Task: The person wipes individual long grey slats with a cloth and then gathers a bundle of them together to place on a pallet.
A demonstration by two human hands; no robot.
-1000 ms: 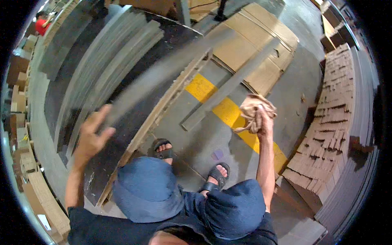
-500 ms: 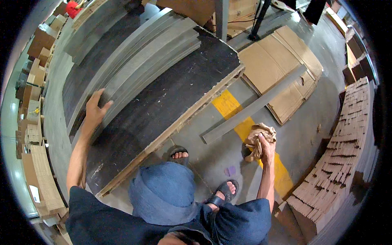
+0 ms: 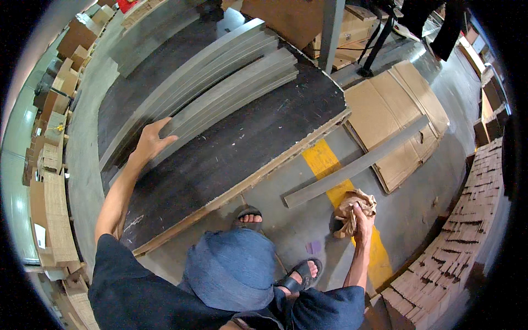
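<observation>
Long grey flat strips (image 3: 236, 82) lie in two groups on a black-topped board (image 3: 220, 159), with a dark gap between them. My left hand (image 3: 149, 144) reaches over the left part of the nearer group. Its thumb and forefinger are apart on the strips, and the other fingers are partly hidden at the gap. My right hand (image 3: 361, 223) is closed around a crumpled piece of brown paper (image 3: 356, 204), held above the floor at the right. Near it, a single grey strip (image 3: 313, 190) lies across the yellow floor line and a flattened carton.
The flattened brown carton (image 3: 379, 104) lies on the floor beside a grey post (image 3: 331, 33). A tall stack of cardboard sheets (image 3: 445, 236) stands at the right. Another person's dark-trousered legs (image 3: 448, 30) show at the far right. Cartons line the left side.
The nearer group of strips has shifted toward me, widening a gap from the farther group, with my left hand on it. My right hand still holds the paper. The view has shifted slightly.
</observation>
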